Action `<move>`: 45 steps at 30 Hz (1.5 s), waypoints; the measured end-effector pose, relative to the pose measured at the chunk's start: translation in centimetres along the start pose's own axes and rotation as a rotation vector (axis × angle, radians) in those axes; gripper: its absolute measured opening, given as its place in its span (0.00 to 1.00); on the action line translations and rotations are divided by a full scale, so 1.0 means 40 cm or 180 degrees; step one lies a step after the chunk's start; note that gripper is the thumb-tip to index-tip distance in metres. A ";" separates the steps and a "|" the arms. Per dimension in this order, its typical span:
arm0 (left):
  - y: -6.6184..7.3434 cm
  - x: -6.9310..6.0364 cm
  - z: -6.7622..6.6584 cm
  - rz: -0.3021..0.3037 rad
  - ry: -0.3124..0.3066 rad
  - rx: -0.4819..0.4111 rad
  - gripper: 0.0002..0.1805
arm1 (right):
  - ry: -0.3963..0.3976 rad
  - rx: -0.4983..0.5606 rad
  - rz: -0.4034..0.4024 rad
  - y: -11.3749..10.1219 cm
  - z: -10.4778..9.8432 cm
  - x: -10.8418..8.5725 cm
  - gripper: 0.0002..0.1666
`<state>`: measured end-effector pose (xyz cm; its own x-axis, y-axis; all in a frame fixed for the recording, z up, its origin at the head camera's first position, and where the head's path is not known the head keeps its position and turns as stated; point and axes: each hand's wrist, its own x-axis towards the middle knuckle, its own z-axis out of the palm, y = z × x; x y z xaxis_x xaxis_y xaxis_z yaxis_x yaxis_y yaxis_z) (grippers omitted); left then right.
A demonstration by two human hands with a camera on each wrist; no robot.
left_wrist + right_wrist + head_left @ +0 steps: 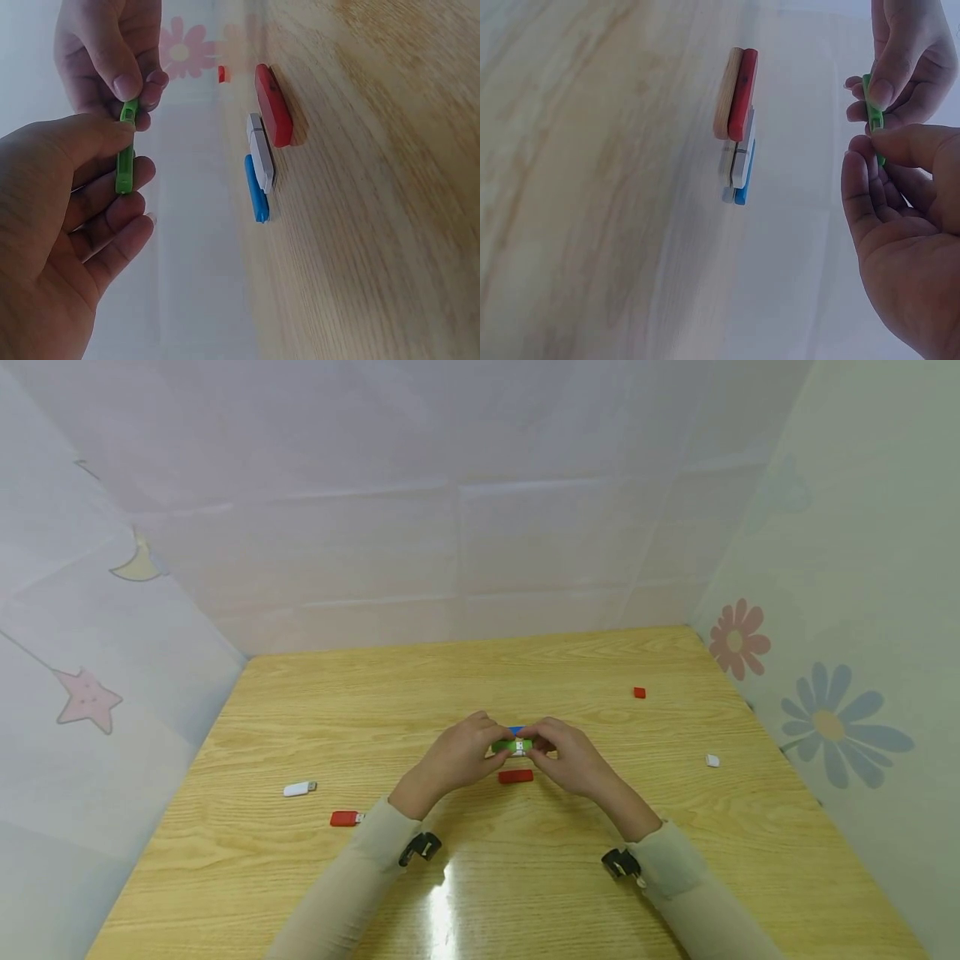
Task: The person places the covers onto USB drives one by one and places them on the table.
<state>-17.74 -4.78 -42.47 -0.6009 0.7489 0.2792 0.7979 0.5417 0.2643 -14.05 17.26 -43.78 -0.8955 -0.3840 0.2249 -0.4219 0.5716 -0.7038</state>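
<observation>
In the head view my left hand (pixel 467 750) pinches the body of a green USB stick (pixel 504 747) between thumb and fingers. My right hand (pixel 572 760) pinches the stick's green cap at the other end. A short stretch of metal connector shows between the two parts; the left wrist view gives the same green stick (pixel 125 169) edge-on, held above the table. Under and around the hands, a red USB stick (pixel 274 106), a white one (pixel 260 154) and a blue one (pixel 256 191) lie in a row. The fingers partly hide this row in the head view.
To the left on the wooden table (pixel 465 910) lie an uncapped white USB stick (pixel 300 788) and an uncapped red one (pixel 345 818). A small red cap (pixel 640 692) and a white cap (pixel 712 761) lie to the right. Printed cloth walls stand around the table.
</observation>
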 end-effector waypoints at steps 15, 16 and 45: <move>0.008 -0.001 0.002 0.0029 0.0047 0.0087 0.09 | 0.0027 0.0012 0.0167 -0.010 -0.001 -0.002 0.15; 0.008 -0.001 0.002 0.0029 0.0052 0.0104 0.09 | 0.0032 0.0014 0.0184 -0.010 -0.001 -0.002 0.15; 0.020 0.001 0.006 -0.0164 -0.0159 0.0004 0.12 | 0.0009 -0.0091 0.0253 -0.021 -0.003 -0.001 0.10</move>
<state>-17.11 -4.22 -42.45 -0.6382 0.7381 0.2189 0.7661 0.5805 0.2759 -13.69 16.88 -43.12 -0.9267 -0.3347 0.1710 -0.3534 0.6206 -0.7000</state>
